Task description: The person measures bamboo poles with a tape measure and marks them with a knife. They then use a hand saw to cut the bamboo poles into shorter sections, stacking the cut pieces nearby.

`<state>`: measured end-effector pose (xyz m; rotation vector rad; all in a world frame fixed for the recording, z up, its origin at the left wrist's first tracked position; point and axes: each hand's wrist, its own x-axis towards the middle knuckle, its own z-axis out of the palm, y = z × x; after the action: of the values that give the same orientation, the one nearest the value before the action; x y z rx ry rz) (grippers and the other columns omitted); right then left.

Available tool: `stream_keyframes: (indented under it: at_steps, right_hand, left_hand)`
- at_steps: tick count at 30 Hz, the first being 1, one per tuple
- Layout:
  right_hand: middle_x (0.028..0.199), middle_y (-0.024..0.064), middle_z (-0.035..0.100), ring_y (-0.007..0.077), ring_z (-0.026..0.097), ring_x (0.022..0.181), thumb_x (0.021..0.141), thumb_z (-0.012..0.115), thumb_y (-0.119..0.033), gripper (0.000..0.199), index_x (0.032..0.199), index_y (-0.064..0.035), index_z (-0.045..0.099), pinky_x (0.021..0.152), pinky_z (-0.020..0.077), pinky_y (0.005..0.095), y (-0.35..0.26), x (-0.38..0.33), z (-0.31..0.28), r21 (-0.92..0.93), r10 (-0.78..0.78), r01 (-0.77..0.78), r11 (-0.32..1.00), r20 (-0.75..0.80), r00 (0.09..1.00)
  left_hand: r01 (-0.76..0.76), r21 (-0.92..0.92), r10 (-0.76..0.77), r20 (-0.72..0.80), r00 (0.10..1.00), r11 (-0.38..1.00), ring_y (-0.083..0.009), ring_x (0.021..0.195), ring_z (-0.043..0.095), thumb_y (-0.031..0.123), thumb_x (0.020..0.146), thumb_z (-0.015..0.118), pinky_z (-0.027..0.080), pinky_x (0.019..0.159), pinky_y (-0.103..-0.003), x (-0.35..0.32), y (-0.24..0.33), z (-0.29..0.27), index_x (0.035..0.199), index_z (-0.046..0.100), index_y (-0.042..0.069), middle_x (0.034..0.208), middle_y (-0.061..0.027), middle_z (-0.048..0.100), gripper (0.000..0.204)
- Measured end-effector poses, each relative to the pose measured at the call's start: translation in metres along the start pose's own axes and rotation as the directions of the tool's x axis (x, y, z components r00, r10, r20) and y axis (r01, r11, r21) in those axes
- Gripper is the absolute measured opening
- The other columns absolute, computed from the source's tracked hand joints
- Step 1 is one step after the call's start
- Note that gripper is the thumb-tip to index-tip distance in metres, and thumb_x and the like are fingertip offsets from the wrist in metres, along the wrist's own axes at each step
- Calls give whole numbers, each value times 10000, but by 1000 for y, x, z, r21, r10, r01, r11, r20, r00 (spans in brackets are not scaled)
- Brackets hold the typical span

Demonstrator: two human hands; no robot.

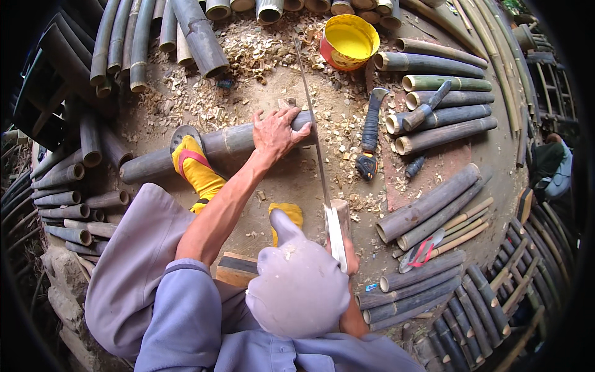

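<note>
A thick dark bamboo pole (217,146) lies slantwise across the ground. My left hand (273,133) grips it near its right end, thumb and fingers spread over the top. Further left on the pole rests my foot in a yellow sock (201,173) and flip-flop. A long handsaw (319,152) stands across the pole's right end, its thin blade beside my left thumb. My right hand (351,257) is closed at the saw's pale lower end, mostly hidden behind it and my knee (300,285). A short wooden piece (339,217) shows behind the saw.
Wood chips (248,46) litter the ground. A bucket of yellow liquid (350,40) stands beyond the saw. To the right lie a black-handled hatchet (372,124), a knife (427,105) and rows of bamboo lengths (443,136). More bamboo (62,198) is stacked left.
</note>
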<state>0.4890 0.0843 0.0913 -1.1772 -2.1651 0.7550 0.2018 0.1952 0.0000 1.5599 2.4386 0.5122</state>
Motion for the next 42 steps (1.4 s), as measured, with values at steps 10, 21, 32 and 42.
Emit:
stream_keyframes:
  at_steps: [10, 21, 32, 42]
  right_hand:
    - [926, 165, 680, 233, 670, 671, 764, 629, 16, 434, 1194, 36, 574, 593, 531, 311, -7, -7, -13, 165, 89, -91, 982, 18, 996]
    - [963, 185, 689, 267, 686, 690, 734, 617, 26, 448, 1179, 56, 583, 595, 533, 316, 1, 4, -7, 154, 67, -70, 986, 25, 997]
    - [859, 173, 664, 255, 652, 614, 734, 625, 20, 429, 1161, 48, 593, 543, 505, 327, 2, 22, 6, 148, 92, -96, 984, 29, 995]
    - [677, 146, 604, 228, 595, 494, 738, 637, 13, 387, 1123, 38, 613, 467, 462, 336, 11, 45, 20, 199, 109, -104, 974, -17, 994]
  left_hand:
    - [-107, -22, 107, 389, 915, 994, -307, 1113, 564, 429, 552, 828, 439, 909, -448, 14, -2, -20, 1197, 477, 89, 1131, -128, 604, 809]
    - [-55, 8, 48, 378, 925, 998, -301, 1069, 577, 401, 496, 856, 442, 867, -473, 21, -2, -14, 1101, 509, 88, 1064, -107, 619, 764]
    - [-44, -14, 46, 380, 924, 999, -313, 1046, 587, 369, 486, 853, 437, 868, -479, 18, -3, -15, 1110, 524, 85, 1037, -115, 629, 760]
    - [-53, -17, 56, 332, 942, 998, -311, 1044, 590, 378, 488, 862, 441, 862, -483, 30, 5, -13, 1059, 528, 85, 1029, -119, 626, 723]
